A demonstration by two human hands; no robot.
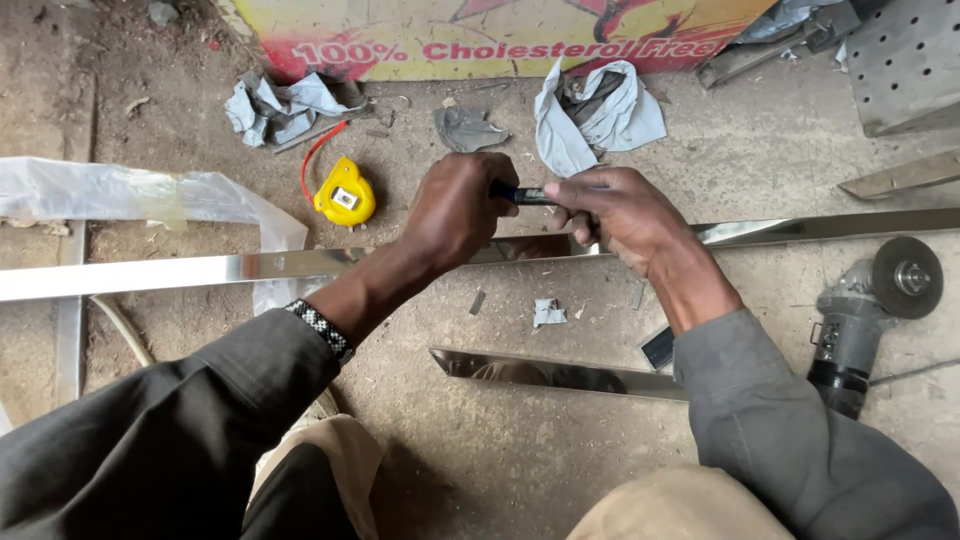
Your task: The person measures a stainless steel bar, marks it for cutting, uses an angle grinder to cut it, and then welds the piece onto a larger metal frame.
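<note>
both hands' fingers clench a dark marker (522, 194) over the steel strip (180, 270); tape measure (345, 196), grinder (870, 315) nearby.

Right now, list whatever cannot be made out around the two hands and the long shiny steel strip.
- Head view: the small dark pen-like tool shows only between the left hand and right hand; both its ends are covered.
- The long shiny steel strip is hidden under both hands and cut off by both side edges.
- The shorter mirror-bright steel piece disappears under the grey right sleeve.
</note>
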